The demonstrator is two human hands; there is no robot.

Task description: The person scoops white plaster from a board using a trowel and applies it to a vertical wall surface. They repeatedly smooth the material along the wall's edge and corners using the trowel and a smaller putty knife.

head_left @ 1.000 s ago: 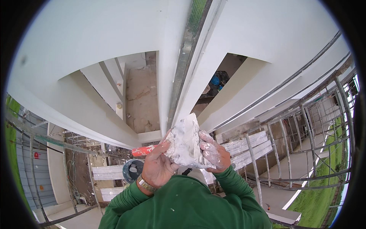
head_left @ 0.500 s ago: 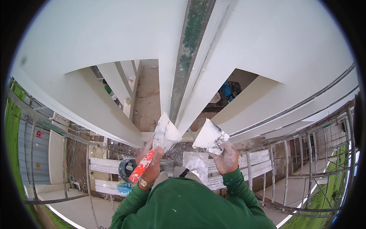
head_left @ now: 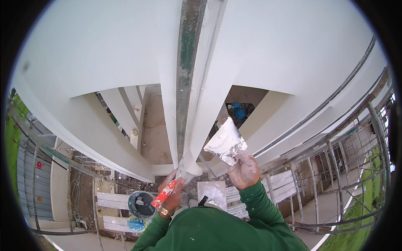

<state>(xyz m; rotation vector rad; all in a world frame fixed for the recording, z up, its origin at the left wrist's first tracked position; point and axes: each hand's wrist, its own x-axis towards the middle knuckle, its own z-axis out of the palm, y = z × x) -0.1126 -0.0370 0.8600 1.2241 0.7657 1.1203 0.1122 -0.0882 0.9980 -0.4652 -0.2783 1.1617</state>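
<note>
My left hand (head_left: 172,198) is closed around the red, paint-flecked handle of a putty knife (head_left: 164,193). Its blade points away from me, and a lump of white putty (head_left: 191,168) shows at it, by the foot of a white edge between the wall faces; whether it touches is unclear. My right hand (head_left: 244,171) grips a broad, flat scraper blade (head_left: 226,141) from below. White putty smears that blade, with dark bare metal showing near my fingers. It is held up to the right of the knife, apart from it.
A grey-green strip (head_left: 187,62) runs up the wall between white panels. Planks (head_left: 112,201) lie below me, with a dark bucket (head_left: 141,205), a blue bundle (head_left: 136,224) and a square plate (head_left: 212,194). Metal railings (head_left: 335,175) curve along both sides.
The putty knife has turned, so its blade looks narrower. My right hand has raised the scraper blade a little. The whole view has shifted, with the wall strip now further left.
</note>
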